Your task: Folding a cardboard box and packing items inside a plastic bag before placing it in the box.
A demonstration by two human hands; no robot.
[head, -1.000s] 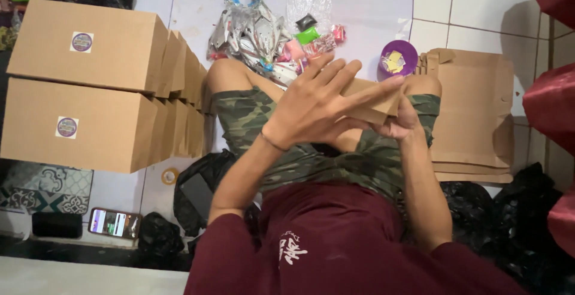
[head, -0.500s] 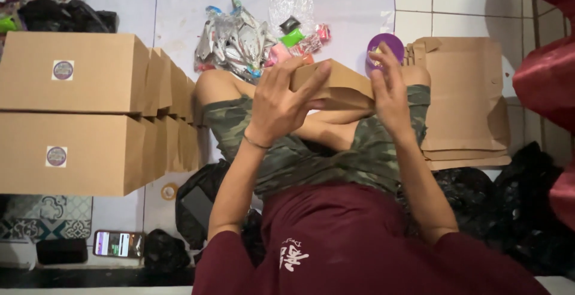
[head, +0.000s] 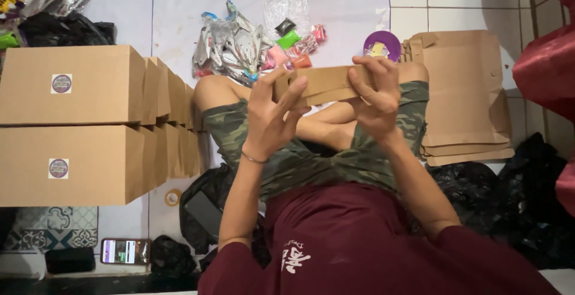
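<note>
Spanning both hands (head: 326, 106), gripped endwise: cardboard box (head: 326, 84)

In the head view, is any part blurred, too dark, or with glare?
Head view: the hands, left and right, and the flat cardboard piece look sharp, with no motion blur; the black bags lose detail in shadow; the foil packets show glare; lighting is otherwise even.

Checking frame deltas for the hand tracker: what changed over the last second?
The left hand and right hand, crossed a second ago, have drawn apart and now grip opposite ends of the flat brown cardboard piece, raised level above the knees. Unchanged: the stacked brown cardboard boxes, the pile of flat cardboard sheets and the purple round lid.
</note>
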